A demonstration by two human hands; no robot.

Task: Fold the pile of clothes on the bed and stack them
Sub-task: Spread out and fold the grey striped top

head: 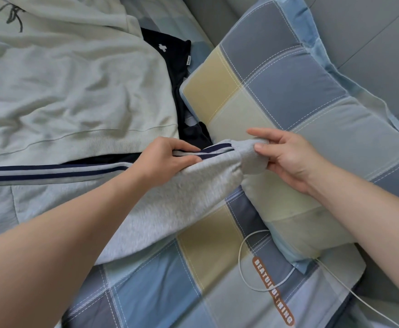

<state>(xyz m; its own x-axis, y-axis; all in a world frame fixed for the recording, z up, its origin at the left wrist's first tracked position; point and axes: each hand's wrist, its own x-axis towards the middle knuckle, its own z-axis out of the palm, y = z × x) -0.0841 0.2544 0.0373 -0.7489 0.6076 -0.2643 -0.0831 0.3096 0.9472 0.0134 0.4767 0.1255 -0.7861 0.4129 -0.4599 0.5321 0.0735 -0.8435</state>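
Grey sweatpants (170,209) with navy side stripes lie across the checked bedspread (160,287). My left hand (167,157) pinches the striped leg near its end. My right hand (288,157) grips the ribbed grey cuff, held just above the pillow's edge. A pale green sweatshirt (75,86) with a dark print lies spread at the upper left. Under it a black garment (172,55) with a small white cross sticks out beside the pillow.
A large checked pillow (300,91) in blue, grey and yellow lies at the right, against a grey padded headboard (371,24). A thin white cable (243,268) loops on the bedspread at the lower right.
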